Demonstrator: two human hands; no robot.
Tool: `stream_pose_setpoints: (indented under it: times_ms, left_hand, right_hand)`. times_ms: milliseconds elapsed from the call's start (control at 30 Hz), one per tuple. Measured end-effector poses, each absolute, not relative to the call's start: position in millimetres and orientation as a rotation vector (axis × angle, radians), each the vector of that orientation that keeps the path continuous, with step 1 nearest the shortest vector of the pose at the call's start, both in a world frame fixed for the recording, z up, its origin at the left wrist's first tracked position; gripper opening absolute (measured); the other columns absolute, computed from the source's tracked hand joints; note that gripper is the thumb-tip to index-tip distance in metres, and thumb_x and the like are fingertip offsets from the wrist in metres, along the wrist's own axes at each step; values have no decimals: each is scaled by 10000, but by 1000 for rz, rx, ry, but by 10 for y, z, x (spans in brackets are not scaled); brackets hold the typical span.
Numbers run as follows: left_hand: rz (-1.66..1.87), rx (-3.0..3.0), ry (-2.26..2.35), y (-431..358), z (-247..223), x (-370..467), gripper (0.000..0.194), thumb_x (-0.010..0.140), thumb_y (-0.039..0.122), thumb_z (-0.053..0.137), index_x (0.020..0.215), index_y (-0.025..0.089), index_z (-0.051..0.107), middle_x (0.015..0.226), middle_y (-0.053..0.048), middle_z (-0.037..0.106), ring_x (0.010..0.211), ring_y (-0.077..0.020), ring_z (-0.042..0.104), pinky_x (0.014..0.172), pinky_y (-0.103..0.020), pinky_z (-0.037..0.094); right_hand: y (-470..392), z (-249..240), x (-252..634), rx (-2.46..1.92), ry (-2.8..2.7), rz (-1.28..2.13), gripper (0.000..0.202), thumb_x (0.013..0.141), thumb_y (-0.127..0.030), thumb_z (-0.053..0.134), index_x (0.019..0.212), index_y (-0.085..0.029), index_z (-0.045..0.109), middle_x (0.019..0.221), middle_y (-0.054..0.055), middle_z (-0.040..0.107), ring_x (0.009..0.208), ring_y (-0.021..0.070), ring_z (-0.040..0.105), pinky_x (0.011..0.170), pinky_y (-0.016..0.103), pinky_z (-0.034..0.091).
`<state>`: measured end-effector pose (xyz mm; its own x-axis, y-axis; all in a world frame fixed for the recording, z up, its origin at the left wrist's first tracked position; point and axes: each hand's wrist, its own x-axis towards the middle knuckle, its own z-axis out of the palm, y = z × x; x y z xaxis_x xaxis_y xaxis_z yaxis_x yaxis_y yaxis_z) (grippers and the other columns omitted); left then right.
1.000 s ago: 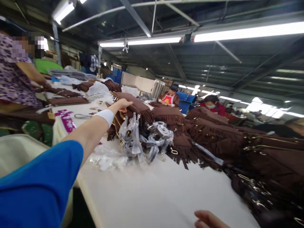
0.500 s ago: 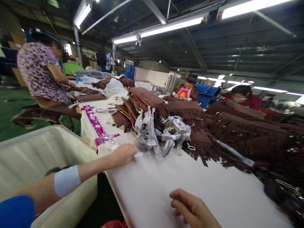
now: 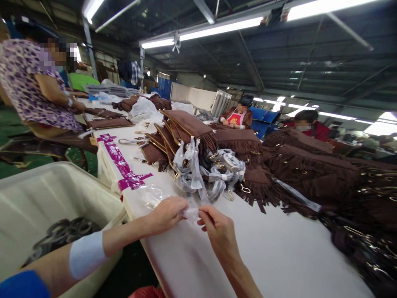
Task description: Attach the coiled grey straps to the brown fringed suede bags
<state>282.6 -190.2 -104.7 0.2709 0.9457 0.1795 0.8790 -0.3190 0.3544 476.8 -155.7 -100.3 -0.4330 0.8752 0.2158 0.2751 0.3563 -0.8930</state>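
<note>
A piece of clear plastic film [image 3: 190, 212] stretches between my two hands, low over the white table. My left hand [image 3: 167, 213], coming in from the left, has its fingers closed on one end. The fingertips of my right hand [image 3: 215, 225] pinch the other end. More crinkled clear film [image 3: 151, 194] lies behind my left hand. Just beyond my hands is a heap of straps wrapped in translucent plastic [image 3: 194, 169] with gold metal clips. It rests against brown fringed bags [image 3: 189, 126] with gold zippers.
The white table [image 3: 263, 252] has purple tape [image 3: 118, 161] along its left edge. A pale bin [image 3: 58, 176] holding dark coiled rolls [image 3: 66, 231] stands at the left. More brown fringed bags [image 3: 310, 169] are piled at the right. One co-worker [image 3: 40, 82] sits at left; others sit across the table.
My right hand has moved up and left from the near part of the table to the film beside my left hand. The view has shifted slightly to the right.
</note>
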Motion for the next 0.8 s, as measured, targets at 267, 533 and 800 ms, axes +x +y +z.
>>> stream_pose_setpoints:
  times_ms: [267, 533, 800]
  left_hand:
    - [608, 2497, 1645, -1849, -1122, 2737, 124, 875, 116, 457, 817, 183, 543, 863, -30, 626, 864, -175, 563, 790, -268, 407]
    - [366, 2646, 1827, -1605, -1148, 2305, 59, 856, 163, 521, 851, 162, 579, 884, -71, 625, 868, -227, 557, 832, -369, 415]
    - [825, 2302, 1350, -1982, -671, 3231, 510, 808, 372, 615, 1269, 177, 520, 1228, -126, 571, 1105, -281, 489, 993, -452, 360]
  right_hand:
    - [-1457, -1097, 4927, -1065, -2133, 834, 196, 882, -300, 414, 756, -219, 542, 635, 9, 612, 628, 179, 646, 556, 259, 475]
    - [-1246, -1120, 6236, -1892, -2003, 171, 207, 869, -345, 331, 745, -261, 474, 649, 27, 622, 553, 208, 573, 500, 297, 317]
    - [-1693, -1101, 6127, -1605, -1600, 596, 316, 846, -546, 387, 776, -261, 504, 541, -36, 571, 514, 177, 538, 513, 277, 397]
